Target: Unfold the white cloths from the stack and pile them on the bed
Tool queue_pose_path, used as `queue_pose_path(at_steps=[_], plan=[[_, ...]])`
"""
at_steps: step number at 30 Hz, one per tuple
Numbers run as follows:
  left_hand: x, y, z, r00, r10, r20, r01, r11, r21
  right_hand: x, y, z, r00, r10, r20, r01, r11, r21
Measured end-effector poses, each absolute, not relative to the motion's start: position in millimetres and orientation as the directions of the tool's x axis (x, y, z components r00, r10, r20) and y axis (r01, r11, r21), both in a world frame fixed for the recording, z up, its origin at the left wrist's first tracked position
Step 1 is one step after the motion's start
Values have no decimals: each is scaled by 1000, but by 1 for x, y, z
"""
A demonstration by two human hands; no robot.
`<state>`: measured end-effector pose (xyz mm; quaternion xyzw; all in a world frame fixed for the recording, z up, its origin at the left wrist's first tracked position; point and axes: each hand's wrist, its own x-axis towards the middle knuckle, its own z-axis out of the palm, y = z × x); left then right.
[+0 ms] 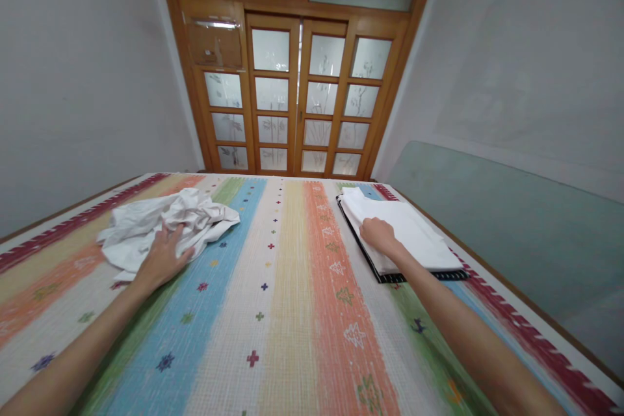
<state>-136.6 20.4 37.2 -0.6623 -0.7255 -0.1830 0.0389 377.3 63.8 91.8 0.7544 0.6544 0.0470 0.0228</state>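
Observation:
A crumpled white cloth [160, 224] lies on the left part of a striped, many-coloured bedspread [287, 312]. My left hand [163, 259] rests flat on its near edge, fingers stretched out. On the right sits a neatly folded white cloth [414, 231] on top of a dark folded piece with a black edge [375, 268]. My right hand [377, 235] presses down on the folded white cloth's left side with its fingers curled under; nothing shows in it.
A wooden door with frosted glass panes [297, 104] stands beyond the far edge. Grey walls close in on both sides. A pale green panel [511, 221] runs along the right edge of the bed.

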Motion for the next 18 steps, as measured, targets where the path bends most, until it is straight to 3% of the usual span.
queue_pose_path(at_steps=[3, 8, 10, 12, 15, 18], plan=[[-143, 27, 54, -111, 965, 237, 982, 69, 177, 383, 66, 105, 175, 980, 92, 980, -183, 84], [-156, 41, 82, -214, 953, 213, 959, 163, 231, 393, 58, 139, 298, 918, 260, 952, -307, -6], [-160, 44, 87, -245, 924, 293, 954, 176, 241, 394, 51, 157, 336, 869, 363, 938, -345, -44], [-159, 46, 87, -278, 826, 490, 953, 172, 250, 393, 41, 175, 331, 822, 463, 941, -325, -94], [-143, 48, 81, -220, 649, 728, 972, 82, 221, 387, 29, 201, 251, 773, 583, 960, -121, -253], [-110, 48, 74, -29, 651, 758, 959, -195, 204, 375, 24, 219, 194, 783, 591, 815, 206, -541]])
